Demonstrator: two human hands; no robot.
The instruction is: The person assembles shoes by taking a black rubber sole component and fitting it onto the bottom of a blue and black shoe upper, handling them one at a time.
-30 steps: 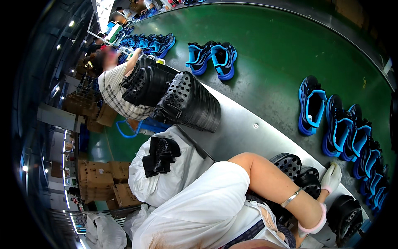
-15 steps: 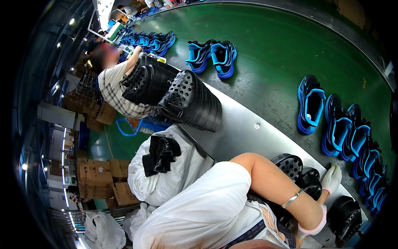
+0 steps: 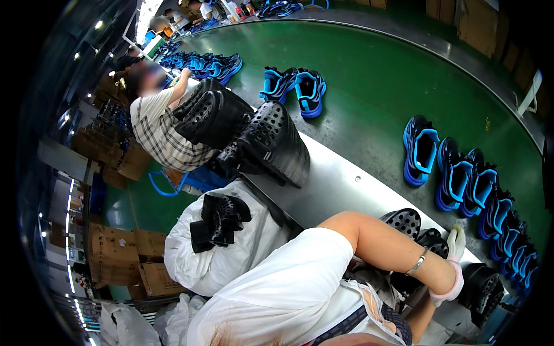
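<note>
My right hand (image 3: 456,244), in a white glove with a pink cuff, reaches past my left forearm to the bench edge. Its visible fingers are stretched out beside black perforated clogs (image 3: 431,242), and I see nothing in them. My left arm, with a silver bracelet (image 3: 417,261), crosses in front of my right forearm. Only the pink cuff and a strip of the glove show of my left hand (image 3: 455,288); its fingers are hidden. Another black clog (image 3: 482,288) lies close to both hands, at the lower right.
Tall stacks of black clogs (image 3: 280,144) stand on the metal bench (image 3: 340,184). Beyond it, blue-and-black sneakers (image 3: 420,151) line a green surface (image 3: 369,75). A white sack (image 3: 190,262) with black pieces on top sits left, near cardboard boxes (image 3: 112,251). A person in plaid (image 3: 164,132) works farther off.
The whole view has shifted slightly, with the near sneakers now farther left. My left wrist has moved up and right toward my right hand, and its glove is more hidden.
</note>
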